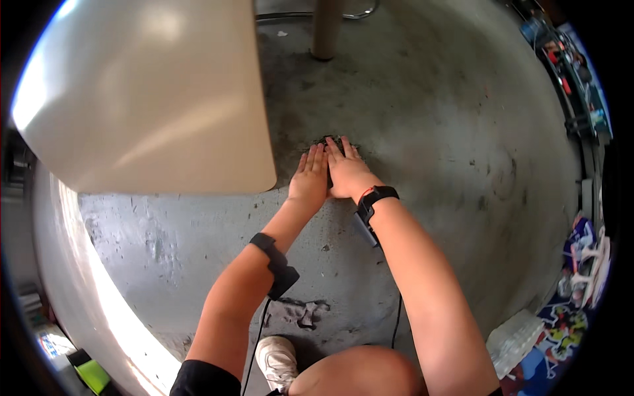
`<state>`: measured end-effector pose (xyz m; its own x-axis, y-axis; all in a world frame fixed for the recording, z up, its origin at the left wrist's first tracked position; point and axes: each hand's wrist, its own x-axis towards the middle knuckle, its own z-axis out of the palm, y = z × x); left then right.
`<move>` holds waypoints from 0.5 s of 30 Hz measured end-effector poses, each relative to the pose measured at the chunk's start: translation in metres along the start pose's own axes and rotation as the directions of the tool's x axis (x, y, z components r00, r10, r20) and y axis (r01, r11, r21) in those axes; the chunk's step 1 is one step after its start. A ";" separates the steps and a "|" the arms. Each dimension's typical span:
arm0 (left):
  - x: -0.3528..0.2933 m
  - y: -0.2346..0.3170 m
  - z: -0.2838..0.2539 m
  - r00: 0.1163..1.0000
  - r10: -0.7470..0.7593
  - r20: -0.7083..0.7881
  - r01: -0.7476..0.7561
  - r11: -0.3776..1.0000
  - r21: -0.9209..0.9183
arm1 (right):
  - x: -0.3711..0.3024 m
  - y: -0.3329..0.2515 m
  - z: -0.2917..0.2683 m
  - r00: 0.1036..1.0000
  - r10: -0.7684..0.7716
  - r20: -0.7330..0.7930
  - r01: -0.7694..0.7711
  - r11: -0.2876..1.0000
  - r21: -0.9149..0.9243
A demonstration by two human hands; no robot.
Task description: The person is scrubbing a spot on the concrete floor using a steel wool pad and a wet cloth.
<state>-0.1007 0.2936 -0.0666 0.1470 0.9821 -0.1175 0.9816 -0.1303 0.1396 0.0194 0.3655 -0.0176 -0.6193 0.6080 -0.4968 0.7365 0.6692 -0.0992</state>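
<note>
My left hand (pixel 310 177) and my right hand (pixel 347 171) are close together low over the grey floor, fingers stretched out and pointing away from me. Dark, crumbly-looking bits (pixel 319 140) show around the fingertips, and something dark is partly visible between the palms. What lies beneath the hands is hidden. A black strap with a small device (pixel 366 228) circles my right wrist, and a similar band (pixel 277 267) is on my left forearm. Neither hand grips anything I can see.
A beige tabletop (pixel 178 119) with a rounded corner is just left of my hands. A table leg (pixel 326 33) stands farther ahead. A crumpled grey rag-like piece (pixel 300 313) lies near my shoe (pixel 277 363). Loaded shelves (pixel 573 72) and clear plastic packaging (pixel 515 343) are at right.
</note>
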 end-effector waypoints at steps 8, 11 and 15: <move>-0.064 0.010 0.000 0.998 -0.042 0.050 0.034 0.988 0.154 | -0.037 -0.014 0.036 0.935 -0.231 -0.268 0.251 0.967 0.045; -0.127 0.019 0.010 0.997 -0.013 0.073 0.004 0.993 0.118 | -0.075 -0.035 0.067 0.897 -0.351 -0.268 0.368 0.930 0.014; -0.165 0.013 0.013 0.997 0.056 0.048 -0.060 0.994 0.093 | -0.099 -0.068 0.076 0.918 -0.322 -0.231 0.327 0.945 -0.017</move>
<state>-0.1107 0.1278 -0.0584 0.2074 0.9657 -0.1563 0.9780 -0.2012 0.0548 0.0510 0.2272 -0.0268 -0.8687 0.4414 -0.2249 0.4886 0.8384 -0.2416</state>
